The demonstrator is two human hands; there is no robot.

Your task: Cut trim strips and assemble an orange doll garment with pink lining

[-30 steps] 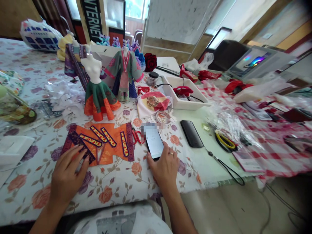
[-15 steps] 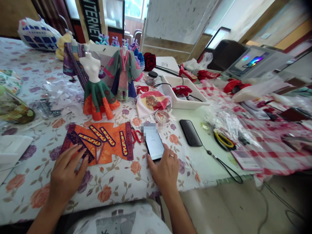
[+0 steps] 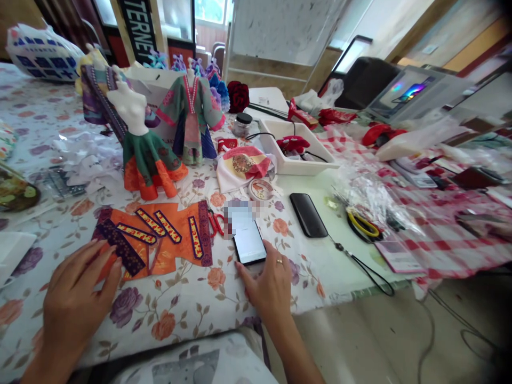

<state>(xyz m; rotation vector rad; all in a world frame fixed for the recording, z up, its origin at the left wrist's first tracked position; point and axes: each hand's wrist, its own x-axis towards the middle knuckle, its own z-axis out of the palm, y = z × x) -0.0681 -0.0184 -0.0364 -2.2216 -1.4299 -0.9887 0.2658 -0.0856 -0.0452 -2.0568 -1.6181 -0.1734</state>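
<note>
My left hand (image 3: 76,298) lies on the floral tablecloth (image 3: 168,314) with its fingers apart, holding nothing. Its fingertips are at the lower left edge of an orange miniature garment piece (image 3: 160,237), which has dark strips and gold-patterned trim. My right hand (image 3: 268,282), wearing a ring, touches the lower edge of a smartphone (image 3: 248,242) with a lit screen. Red-handled scissors (image 3: 215,224) lie between the orange fabric and the phone.
A dress form in a green and orange skirt (image 3: 148,168) and a miniature green robe (image 3: 191,120) stand beyond the fabric. Further right are a black phone (image 3: 308,215), a white tray (image 3: 296,154), and red gingham cloth (image 3: 444,240). The table edge runs along the lower right.
My left hand has slid back and left, off the dark strip to the fabric's edge. My right hand stays at the phone. The whole view has shifted slightly as my head moved.
</note>
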